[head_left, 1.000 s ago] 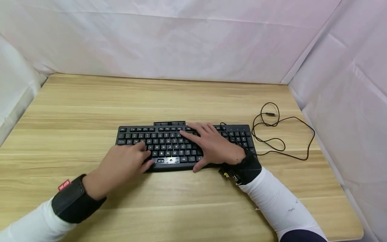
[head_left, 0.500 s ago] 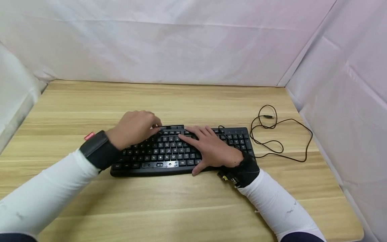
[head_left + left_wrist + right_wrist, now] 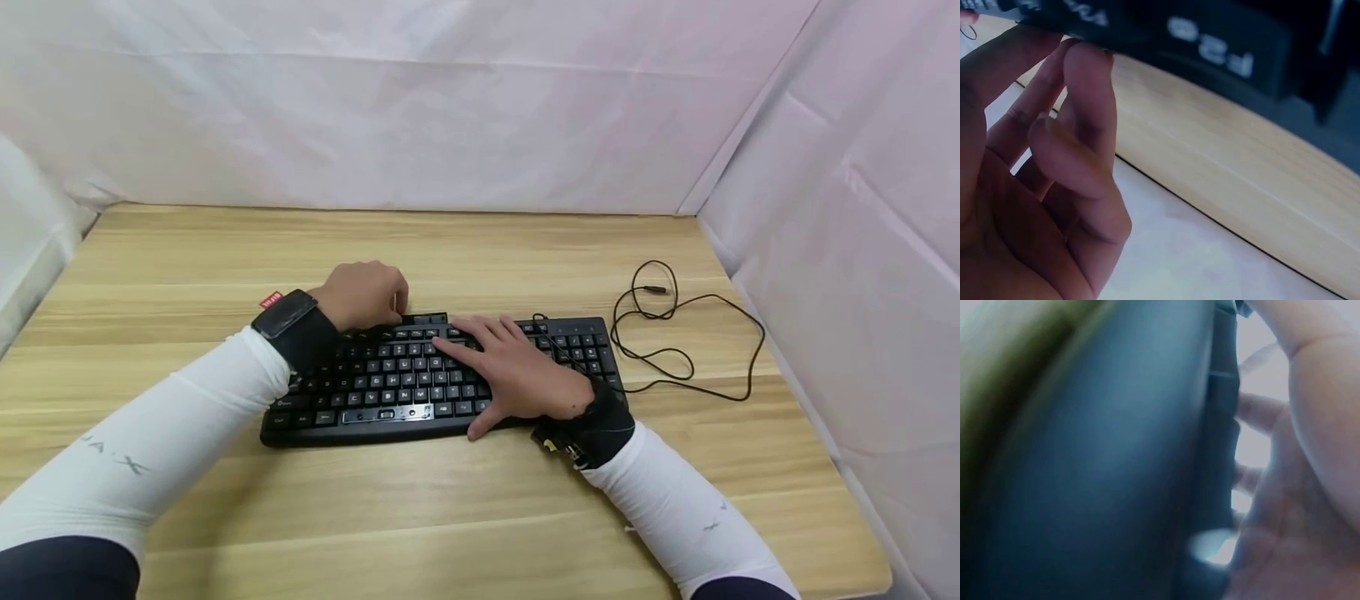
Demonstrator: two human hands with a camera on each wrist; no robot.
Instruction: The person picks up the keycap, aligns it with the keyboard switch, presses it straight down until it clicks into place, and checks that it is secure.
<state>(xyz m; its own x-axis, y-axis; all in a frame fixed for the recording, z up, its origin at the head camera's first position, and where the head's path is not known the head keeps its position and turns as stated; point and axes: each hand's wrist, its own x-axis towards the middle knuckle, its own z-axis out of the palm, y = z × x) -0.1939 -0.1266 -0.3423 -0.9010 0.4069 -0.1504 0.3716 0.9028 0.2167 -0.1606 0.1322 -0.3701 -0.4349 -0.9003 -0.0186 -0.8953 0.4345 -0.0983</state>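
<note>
A black keyboard [image 3: 397,425] with white key legends lies on the wooden table. A narrow ledge [image 3: 427,318] sticks out at the middle of its back edge. My left hand [image 3: 363,293] reaches over the left keys, its bent fingers at the back edge beside the ledge. In the left wrist view, the fingertips pinch the dark keyboard edge [image 3: 1141,37] and the other fingers curl below. My right hand [image 3: 517,367] rests spread on the right part of the keyboard, thumb at the front edge. The right wrist view is blurred, showing the keyboard close up beside the palm [image 3: 1297,506].
A thin black cable [image 3: 750,358] lies in loose loops to the right of the keyboard, its dark plug [image 3: 655,290] towards the back. Part of the cable crosses the number keys. White cloth [image 3: 375,117] hangs behind and beside the wooden table [image 3: 450,517].
My left hand has moved from the front left keys, over the keyboard, to its back edge by the ledge. The right hand has stayed spread on the keys. The head view has shifted slightly.
</note>
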